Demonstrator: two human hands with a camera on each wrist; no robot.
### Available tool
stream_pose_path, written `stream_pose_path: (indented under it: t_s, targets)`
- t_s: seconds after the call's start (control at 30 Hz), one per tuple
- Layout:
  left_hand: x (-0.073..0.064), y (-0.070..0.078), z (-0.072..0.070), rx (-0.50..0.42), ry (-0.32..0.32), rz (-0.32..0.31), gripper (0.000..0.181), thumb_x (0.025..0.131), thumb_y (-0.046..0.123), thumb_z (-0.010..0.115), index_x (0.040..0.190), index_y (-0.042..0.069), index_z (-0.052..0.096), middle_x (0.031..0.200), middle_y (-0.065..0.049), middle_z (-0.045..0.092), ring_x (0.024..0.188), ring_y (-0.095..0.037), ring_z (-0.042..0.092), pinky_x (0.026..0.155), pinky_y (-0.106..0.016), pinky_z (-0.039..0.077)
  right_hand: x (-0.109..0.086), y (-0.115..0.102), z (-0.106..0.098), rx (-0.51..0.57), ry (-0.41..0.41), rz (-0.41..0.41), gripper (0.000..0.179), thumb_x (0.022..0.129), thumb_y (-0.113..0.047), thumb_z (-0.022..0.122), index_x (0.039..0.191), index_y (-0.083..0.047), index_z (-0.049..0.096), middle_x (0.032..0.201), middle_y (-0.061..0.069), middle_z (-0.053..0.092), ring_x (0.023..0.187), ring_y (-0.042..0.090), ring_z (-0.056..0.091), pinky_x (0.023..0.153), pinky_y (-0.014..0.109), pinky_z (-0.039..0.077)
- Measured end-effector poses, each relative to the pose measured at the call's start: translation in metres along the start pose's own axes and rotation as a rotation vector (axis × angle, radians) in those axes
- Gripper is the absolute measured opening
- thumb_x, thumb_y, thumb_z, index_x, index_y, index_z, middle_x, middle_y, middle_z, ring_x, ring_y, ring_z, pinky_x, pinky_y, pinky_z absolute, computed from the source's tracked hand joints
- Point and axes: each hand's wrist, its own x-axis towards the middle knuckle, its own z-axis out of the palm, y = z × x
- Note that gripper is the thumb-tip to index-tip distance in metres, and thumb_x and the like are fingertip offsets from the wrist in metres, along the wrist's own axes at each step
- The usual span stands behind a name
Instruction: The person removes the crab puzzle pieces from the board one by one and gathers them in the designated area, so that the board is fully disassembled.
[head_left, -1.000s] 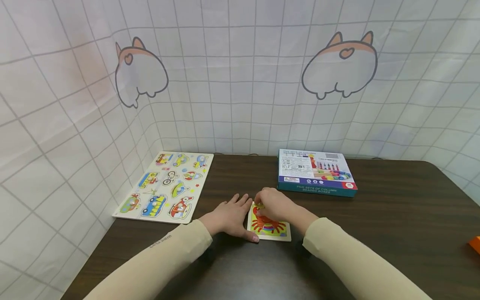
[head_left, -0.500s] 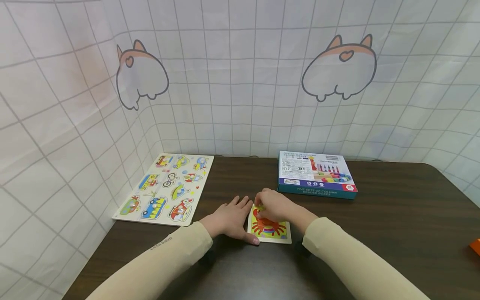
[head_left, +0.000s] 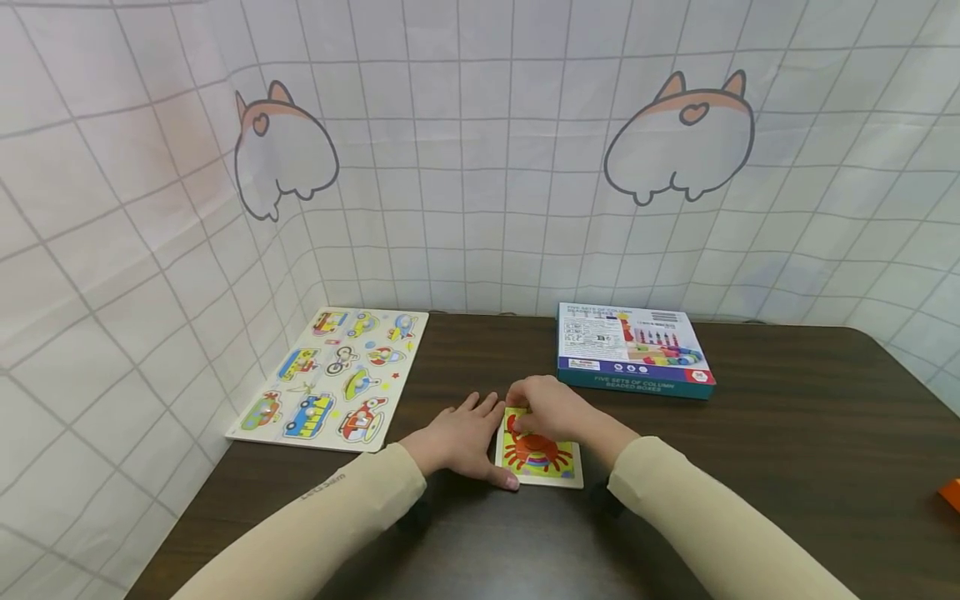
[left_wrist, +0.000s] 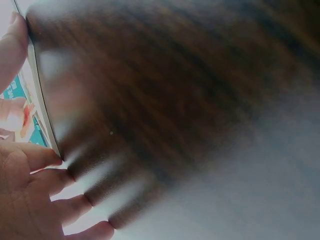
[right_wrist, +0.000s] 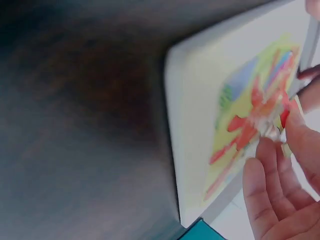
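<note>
A small square crab puzzle (head_left: 536,461), red crab on a yellow ground with a pale border, lies flat on the dark table. My left hand (head_left: 463,439) rests beside it with fingers spread, thumb at its near left corner. In the left wrist view, the left fingertips (left_wrist: 59,181) touch the tabletop. Over the puzzle's upper left part, my right hand (head_left: 553,410) bends down with curled fingers. The right wrist view shows its thumb and fingers pinching a small red and yellow puzzle piece (right_wrist: 285,119) at the board; the fingers hide much of it.
A larger wooden peg puzzle board (head_left: 341,371) with vehicle pictures lies at the back left. A flat teal and white toy box (head_left: 633,346) lies behind the right hand. An orange object (head_left: 951,490) shows at the right edge. A gridded curtain (head_left: 480,167) hangs behind the table.
My right hand has shifted very slightly left over the crab, baring more of its body. The left hand stays in place. The head view has tilted a little.
</note>
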Motion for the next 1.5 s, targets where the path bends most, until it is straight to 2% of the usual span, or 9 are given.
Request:
stream_pose_path:
  t_s: [0.17, 0.37, 0.5, 0.6, 0.77, 0.97, 1.23, 1.5]
  targets:
    - [0.000, -0.001, 0.001, 0.007, 0.001, -0.004, 0.113, 0.078, 0.071, 0.073, 0.163, 0.012, 0.027, 0.170, -0.010, 0.025, 0.157, -0.039, 0.023, 0.120, -0.059, 0.033, -0.001, 0.004, -0.006, 0.093, -0.005, -0.032, 0.010, 0.096, -0.006, 0.070, 0.104, -0.010, 0.074, 0.104, 0.007, 0.076, 0.086, 0.017, 0.066, 0.089, 0.037, 0.061]
    - [0.000, 0.000, 0.000, 0.016, -0.004, -0.014, 0.114, 0.077, 0.072, 0.073, 0.162, 0.011, 0.028, 0.171, -0.010, 0.024, 0.158, -0.037, 0.022, 0.121, -0.058, 0.031, -0.010, 0.025, -0.024, 0.140, 0.024, -0.057, 0.009, 0.097, -0.008, 0.069, 0.104, -0.007, 0.073, 0.097, 0.005, 0.075, 0.082, 0.014, 0.065, 0.083, 0.034, 0.060]
    - [0.000, 0.000, 0.000, 0.030, -0.012, -0.016, 0.116, 0.077, 0.074, 0.072, 0.163, 0.012, 0.026, 0.171, -0.009, 0.022, 0.158, -0.035, 0.021, 0.122, -0.057, 0.031, -0.027, 0.052, -0.039, 0.144, 0.051, -0.005, 0.014, 0.098, -0.011, 0.069, 0.109, -0.005, 0.073, 0.096, 0.005, 0.074, 0.081, 0.016, 0.065, 0.079, 0.034, 0.059]
    - [0.000, 0.002, -0.002, 0.038, -0.013, -0.017, 0.116, 0.077, 0.074, 0.072, 0.163, 0.012, 0.026, 0.171, -0.009, 0.022, 0.158, -0.035, 0.021, 0.122, -0.057, 0.031, -0.040, 0.074, -0.048, 0.150, 0.053, 0.063, 0.016, 0.098, -0.012, 0.068, 0.112, -0.005, 0.074, 0.096, 0.005, 0.073, 0.081, 0.017, 0.064, 0.079, 0.034, 0.059]
    - [-0.001, 0.003, -0.004, 0.041, -0.010, -0.022, 0.115, 0.077, 0.073, 0.074, 0.162, 0.011, 0.028, 0.171, -0.010, 0.023, 0.158, -0.035, 0.022, 0.121, -0.057, 0.031, -0.052, 0.098, -0.050, 0.128, 0.029, 0.139, 0.018, 0.098, -0.011, 0.068, 0.113, -0.003, 0.074, 0.094, 0.004, 0.073, 0.081, 0.016, 0.061, 0.079, 0.035, 0.057]
    - [-0.001, 0.003, -0.001, 0.033, -0.006, -0.016, 0.114, 0.077, 0.072, 0.074, 0.162, 0.011, 0.028, 0.171, -0.009, 0.024, 0.158, -0.035, 0.022, 0.121, -0.057, 0.032, -0.053, 0.105, -0.047, 0.095, -0.010, 0.149, 0.018, 0.098, -0.011, 0.068, 0.113, -0.003, 0.074, 0.096, 0.004, 0.072, 0.083, 0.017, 0.059, 0.080, 0.035, 0.056]
    - [-0.001, 0.003, 0.000, 0.010, -0.005, -0.010, 0.114, 0.077, 0.070, 0.075, 0.162, 0.011, 0.028, 0.171, -0.010, 0.024, 0.158, -0.036, 0.022, 0.121, -0.057, 0.031, -0.055, 0.107, -0.044, 0.056, -0.024, 0.132, 0.020, 0.097, -0.010, 0.069, 0.115, -0.003, 0.074, 0.109, 0.010, 0.074, 0.093, 0.020, 0.062, 0.096, 0.049, 0.055]
    - [-0.002, 0.003, 0.000, 0.011, -0.009, -0.015, 0.114, 0.077, 0.070, 0.075, 0.162, 0.011, 0.028, 0.171, -0.009, 0.024, 0.158, -0.035, 0.022, 0.122, -0.057, 0.031, -0.062, 0.110, -0.045, 0.074, -0.035, 0.132, 0.031, 0.087, -0.011, 0.081, 0.116, -0.002, 0.071, 0.106, 0.009, 0.071, 0.090, 0.019, 0.059, 0.086, 0.039, 0.057]
